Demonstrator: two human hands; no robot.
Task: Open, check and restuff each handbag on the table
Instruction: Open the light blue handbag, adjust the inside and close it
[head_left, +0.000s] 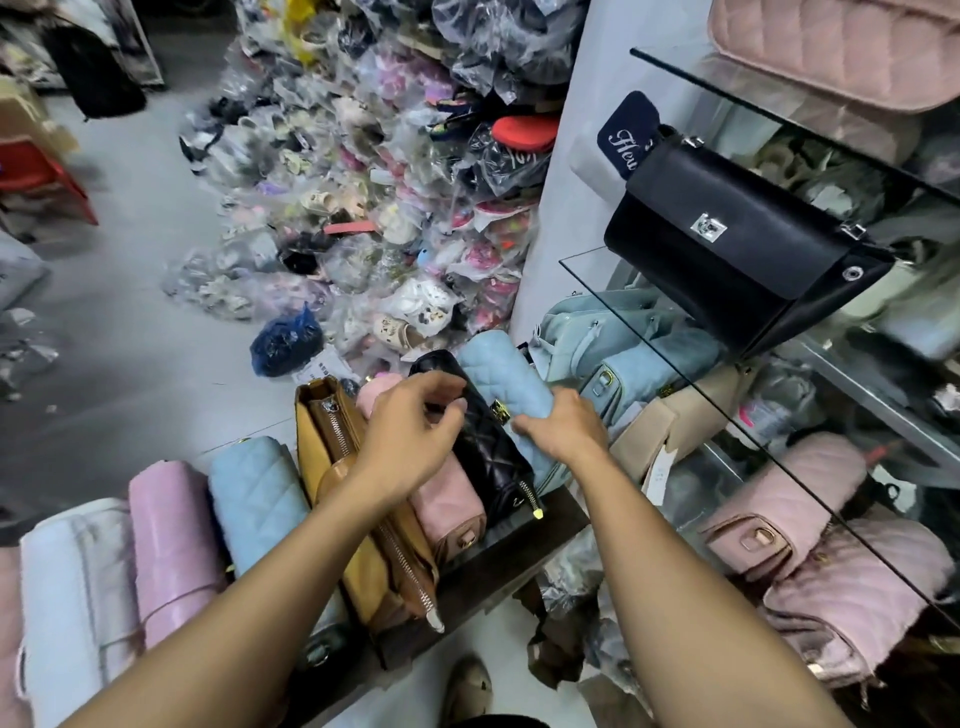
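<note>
Table row, bags by colour: white (67, 582) x1; lilac (169, 545) x1; blue quilted x2 (254, 499) (506, 384); tan w/ zips (358, 499) x1; pink (447, 499) x1; black quilted (493, 457) x1. Glass shelf: black flap bag (737, 249) x1. Hands x2 (415, 431) (563, 428). Floor: shoe packets, too many to count

A black quilted handbag (488, 447) stands on edge at lower centre of the frame, between a pink bag (449, 501) and a light blue bag (506, 387). Left of them a tan zippered bag (358, 499) lies tilted.
</note>
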